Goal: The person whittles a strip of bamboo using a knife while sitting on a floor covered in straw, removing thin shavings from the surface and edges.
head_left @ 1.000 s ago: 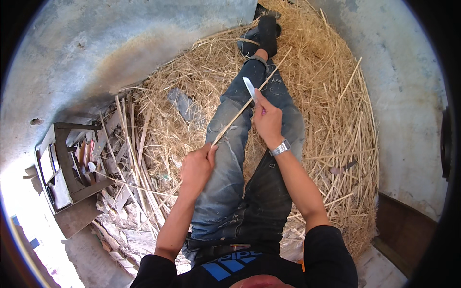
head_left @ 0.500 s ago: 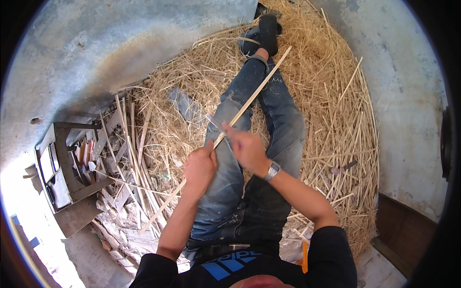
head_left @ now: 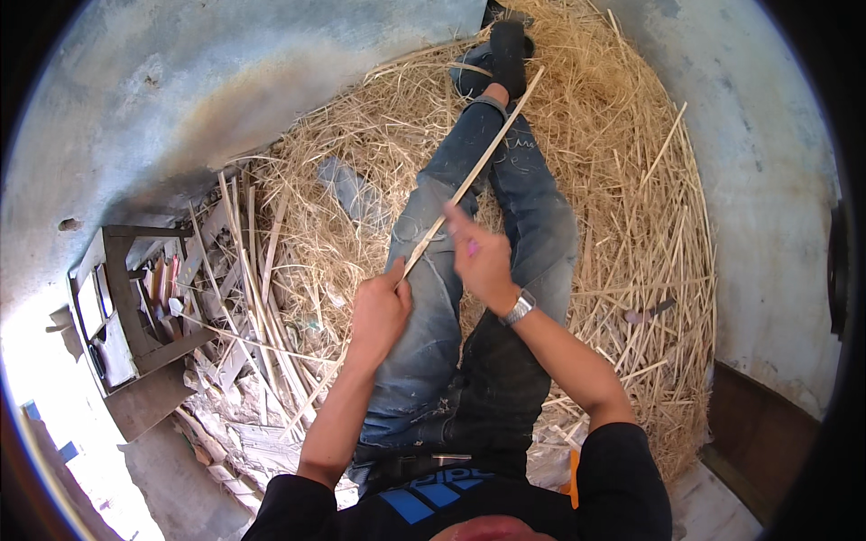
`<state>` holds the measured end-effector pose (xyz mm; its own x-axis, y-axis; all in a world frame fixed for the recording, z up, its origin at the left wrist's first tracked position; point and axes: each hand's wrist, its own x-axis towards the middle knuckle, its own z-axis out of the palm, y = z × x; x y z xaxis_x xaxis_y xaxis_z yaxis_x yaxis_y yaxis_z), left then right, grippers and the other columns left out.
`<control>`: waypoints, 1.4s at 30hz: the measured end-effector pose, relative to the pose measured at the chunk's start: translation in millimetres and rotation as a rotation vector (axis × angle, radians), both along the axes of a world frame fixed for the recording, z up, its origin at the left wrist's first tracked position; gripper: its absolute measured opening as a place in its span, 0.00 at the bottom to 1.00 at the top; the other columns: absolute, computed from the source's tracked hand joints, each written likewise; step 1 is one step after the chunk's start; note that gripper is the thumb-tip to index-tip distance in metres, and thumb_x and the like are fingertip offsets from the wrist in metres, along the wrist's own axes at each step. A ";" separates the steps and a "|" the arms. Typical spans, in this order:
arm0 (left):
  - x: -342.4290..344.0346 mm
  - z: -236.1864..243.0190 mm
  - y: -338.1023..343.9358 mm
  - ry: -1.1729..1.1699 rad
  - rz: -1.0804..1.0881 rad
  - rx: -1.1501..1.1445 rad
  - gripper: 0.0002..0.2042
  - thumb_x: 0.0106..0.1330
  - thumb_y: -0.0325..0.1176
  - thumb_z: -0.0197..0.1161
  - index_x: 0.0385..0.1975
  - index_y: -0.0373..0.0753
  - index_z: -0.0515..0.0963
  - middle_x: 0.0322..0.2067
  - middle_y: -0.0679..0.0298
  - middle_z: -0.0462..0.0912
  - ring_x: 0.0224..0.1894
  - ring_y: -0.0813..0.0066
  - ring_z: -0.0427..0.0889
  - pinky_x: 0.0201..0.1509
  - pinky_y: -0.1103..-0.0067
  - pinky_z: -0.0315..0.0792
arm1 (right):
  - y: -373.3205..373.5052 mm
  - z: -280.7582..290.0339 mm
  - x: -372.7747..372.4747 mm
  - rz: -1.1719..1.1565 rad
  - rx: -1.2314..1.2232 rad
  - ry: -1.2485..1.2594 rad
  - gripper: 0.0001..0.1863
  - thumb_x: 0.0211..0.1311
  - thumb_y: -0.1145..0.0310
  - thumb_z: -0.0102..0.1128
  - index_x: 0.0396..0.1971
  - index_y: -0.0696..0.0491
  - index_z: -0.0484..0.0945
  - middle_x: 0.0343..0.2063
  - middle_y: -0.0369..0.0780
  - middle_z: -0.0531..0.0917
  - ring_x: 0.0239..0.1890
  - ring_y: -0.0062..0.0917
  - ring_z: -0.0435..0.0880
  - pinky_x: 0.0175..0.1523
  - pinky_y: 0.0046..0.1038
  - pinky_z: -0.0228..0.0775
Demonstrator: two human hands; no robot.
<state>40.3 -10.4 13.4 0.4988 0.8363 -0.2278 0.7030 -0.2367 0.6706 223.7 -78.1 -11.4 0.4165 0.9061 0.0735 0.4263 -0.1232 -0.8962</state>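
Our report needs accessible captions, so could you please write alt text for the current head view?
A left hand grips a long pale strip slanting over blue jeans, the right hand close by; strawlike shavings and thin sticks lie around.

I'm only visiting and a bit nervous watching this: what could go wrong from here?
The knife seen a second ago is hard to make out now; if the right hand still holds it, a slip along the pale strip might cut the left hand. The strip crosses over the jeans in this view, so a blade could also nick the fabric. Both hands are bare, so splinters seem possible.
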 end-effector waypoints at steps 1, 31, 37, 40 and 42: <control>1.5 0.2 -0.7 0.009 -0.003 0.034 0.17 0.67 0.28 0.61 0.55 0.38 0.85 0.24 0.42 0.82 0.27 0.47 0.86 0.35 0.61 0.77 | -4.6 -2.7 -3.2 0.140 -0.041 -0.069 0.18 0.70 0.74 0.61 0.57 0.57 0.85 0.50 0.52 0.87 0.40 0.41 0.92 0.44 0.29 0.81; -70.0 14.2 -12.4 0.014 -0.064 0.203 0.16 0.70 0.38 0.69 0.54 0.37 0.86 0.18 0.58 0.77 0.19 0.63 0.79 0.25 0.66 0.71 | 39.1 -29.3 95.8 -0.550 -0.120 0.043 0.32 0.56 0.53 0.82 0.45 0.60 0.72 0.28 0.43 0.84 0.28 0.28 0.83 0.37 0.33 0.77; -115.3 9.7 -16.0 0.024 -0.059 0.255 0.14 0.70 0.35 0.69 0.52 0.37 0.87 0.17 0.58 0.77 0.16 0.63 0.77 0.22 0.68 0.69 | 45.1 -30.1 105.6 -0.600 -0.094 -0.078 0.30 0.58 0.56 0.80 0.47 0.59 0.72 0.29 0.43 0.84 0.28 0.29 0.83 0.37 0.34 0.76; -113.2 8.5 -16.2 0.016 -0.058 0.268 0.13 0.71 0.35 0.69 0.51 0.37 0.87 0.17 0.58 0.77 0.16 0.63 0.77 0.22 0.68 0.70 | 43.9 -30.6 96.1 -0.587 -0.103 0.020 0.28 0.59 0.57 0.79 0.46 0.59 0.71 0.26 0.41 0.84 0.25 0.27 0.82 0.36 0.33 0.76; -106.1 8.8 -15.2 0.002 -0.051 0.279 0.13 0.71 0.35 0.69 0.51 0.37 0.87 0.17 0.58 0.77 0.17 0.63 0.78 0.22 0.67 0.70 | 42.1 -19.6 72.6 -0.526 -0.141 0.118 0.28 0.59 0.58 0.78 0.46 0.58 0.71 0.22 0.39 0.82 0.22 0.25 0.81 0.33 0.33 0.75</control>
